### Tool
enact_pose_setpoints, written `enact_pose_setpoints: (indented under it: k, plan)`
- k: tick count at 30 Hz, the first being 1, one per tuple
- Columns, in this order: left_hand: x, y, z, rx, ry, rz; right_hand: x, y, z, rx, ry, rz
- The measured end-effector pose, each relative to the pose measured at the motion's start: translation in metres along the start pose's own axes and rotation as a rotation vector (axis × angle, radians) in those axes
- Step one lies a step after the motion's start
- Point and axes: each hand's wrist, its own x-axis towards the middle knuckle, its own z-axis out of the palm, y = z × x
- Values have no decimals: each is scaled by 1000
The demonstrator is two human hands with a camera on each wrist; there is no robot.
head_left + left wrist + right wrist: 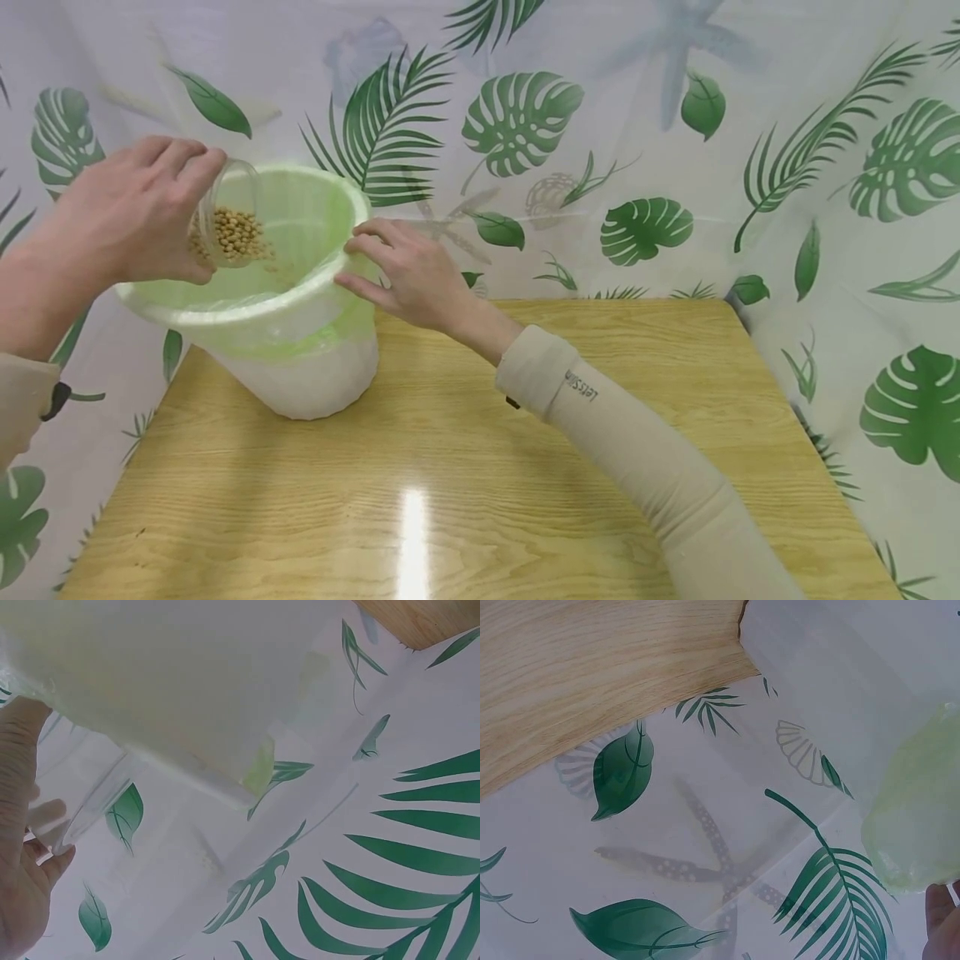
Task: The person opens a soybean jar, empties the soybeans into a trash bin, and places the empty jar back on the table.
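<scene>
My left hand (142, 212) grips a clear jar (225, 179), tilted with its mouth over a white trash bin (322, 375). Pale tan soybeans (238, 236) lie at the jar's mouth, and a few are falling into the bin. A light green plastic bag (315, 208) lines the bin and folds over its rim. At the bin's right side, my right hand (408, 271) holds the rim with fingers and thumb. In the left wrist view, fingers (56, 862) curl round the jar's clear wall. Only fingertips (939, 907) show beside the bag in the right wrist view. The bin's bottom inside is hidden.
The bin stands at the back left of a wood-grain table (480, 467). Behind and beside the table hangs a white sheet (570, 233) printed with green leaves. A bright light reflection crosses the table's front.
</scene>
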Motion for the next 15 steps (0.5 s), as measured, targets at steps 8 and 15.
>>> enact_pose_setpoints:
  k: [8, 15]
  plan:
    - [2, -1, 0, 30, 3, 63, 0, -1, -1, -7, 2, -1]
    - [3, -4, 1, 32, 16, 111, 0, 0, 0, -5, 8, -4]
